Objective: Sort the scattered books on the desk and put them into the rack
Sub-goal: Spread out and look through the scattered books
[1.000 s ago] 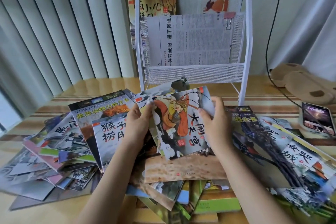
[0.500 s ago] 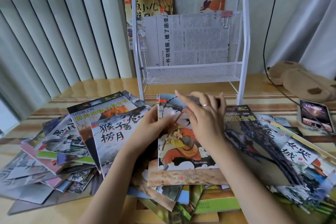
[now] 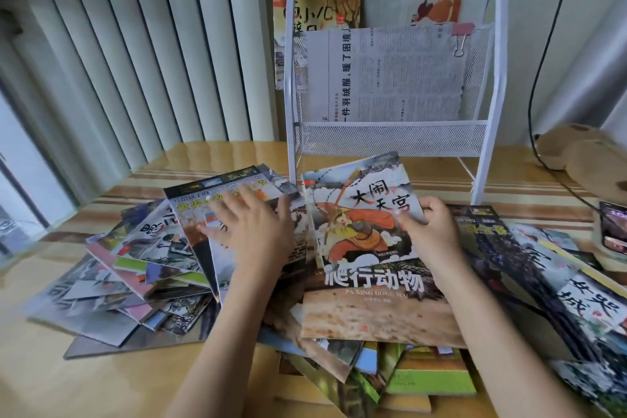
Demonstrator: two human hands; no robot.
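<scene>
Thin picture books lie scattered in overlapping piles across the wooden desk (image 3: 210, 156). My right hand (image 3: 429, 231) grips the right edge of a monkey-king book (image 3: 356, 214), which rests tilted on a brown reptile book (image 3: 376, 309). My left hand (image 3: 251, 231) lies flat, fingers spread, on the books of the left pile (image 3: 152, 248), holding nothing. The white wire rack (image 3: 390, 139) stands upright behind the piles, with newspapers clipped inside and one yellow book (image 3: 319, 10) in its upper tier.
A phone (image 3: 614, 227) lies at the right edge on a stand, with a black cable (image 3: 532, 95) running up the wall. A brown plush object (image 3: 576, 153) sits at the back right. Vertical blinds (image 3: 135, 44) cover the left. More books (image 3: 559, 282) spread to the right.
The monkey-king book has been turned around so its title faces me. My left hand let go of it and moved left onto the left pile; my right hand now holds its right edge.
</scene>
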